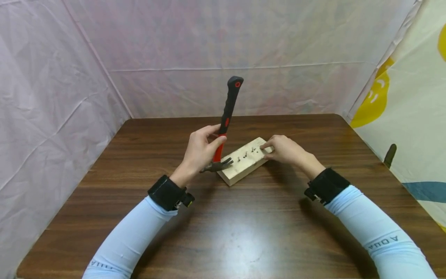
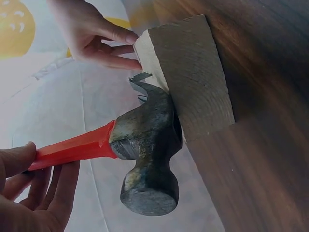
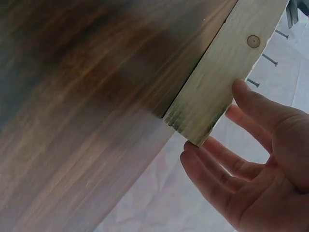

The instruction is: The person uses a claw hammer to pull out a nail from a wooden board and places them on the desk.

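Note:
My left hand [image 1: 200, 149] holds a claw hammer [image 1: 228, 110] by the red part of its handle, close above the metal head [image 2: 147, 125]. The black grip points upward. In the head view the claw overlaps the left end of a pale wooden block [image 1: 250, 165], which lies slantwise on the table. Several nails [image 3: 269, 59] stand up out of the block's top. At the block's far right end my right hand [image 1: 287, 150] grips it, with the thumb at the near upper edge and fingers around the end.
The brown wooden table [image 1: 139, 232] reaches out on every side of the block. Behind it hangs a pale cloth [image 1: 223, 46], with another cloth bearing yellow shapes [image 1: 373, 100] at the right. Both wrists wear black straps [image 1: 167, 193].

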Available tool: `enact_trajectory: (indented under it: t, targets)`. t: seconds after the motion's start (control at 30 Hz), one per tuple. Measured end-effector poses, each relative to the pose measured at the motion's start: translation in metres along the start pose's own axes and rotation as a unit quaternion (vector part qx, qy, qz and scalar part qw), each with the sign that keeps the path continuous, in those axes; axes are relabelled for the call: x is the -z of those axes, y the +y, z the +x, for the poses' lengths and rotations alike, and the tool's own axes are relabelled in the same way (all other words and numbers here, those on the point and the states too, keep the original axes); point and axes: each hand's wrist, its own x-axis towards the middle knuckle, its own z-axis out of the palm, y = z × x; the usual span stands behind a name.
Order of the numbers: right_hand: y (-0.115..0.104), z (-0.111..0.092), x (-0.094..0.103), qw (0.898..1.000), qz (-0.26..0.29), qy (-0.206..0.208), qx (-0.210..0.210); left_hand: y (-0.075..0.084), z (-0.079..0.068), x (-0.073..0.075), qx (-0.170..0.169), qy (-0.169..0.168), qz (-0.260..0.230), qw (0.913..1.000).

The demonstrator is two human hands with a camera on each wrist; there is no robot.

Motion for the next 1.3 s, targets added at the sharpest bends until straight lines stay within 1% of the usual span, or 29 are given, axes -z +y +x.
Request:
enact_trajectory:
  t: [0.37, 0.53, 0.7, 0.77, 1.07, 1.3]
  targets:
    - [-0.006, -0.002, 0.0, 1.0, -0.011, 0.015, 0.01, 0.003, 0.005, -0.001, -0.021, -0.017, 0.022, 0.9994]
    - [-0.007, -0.002, -0.001, 1.0, -0.016, 0.008, -0.007, 0.005, 0.006, -0.003, -0.034, -0.021, 0.024, 0.9989]
    - [-0.007, -0.002, -0.003, 1.0, -0.02, 0.014, -0.011, 0.007, 0.009, -0.007, -0.042, -0.024, 0.025, 0.9985]
    - [-0.007, -0.002, -0.003, 1.0, -0.02, 0.02, -0.005, 0.007, 0.01, -0.008, -0.042, -0.027, 0.025, 0.9984]
    - [-0.007, -0.002, -0.004, 0.999, -0.027, 0.023, -0.002, 0.007, 0.012, -0.013, -0.034, -0.038, 0.033, 0.9982]
    - [-0.007, -0.002, -0.004, 0.999, -0.025, 0.024, -0.007, 0.009, 0.015, -0.019, -0.048, -0.039, 0.034, 0.9975]
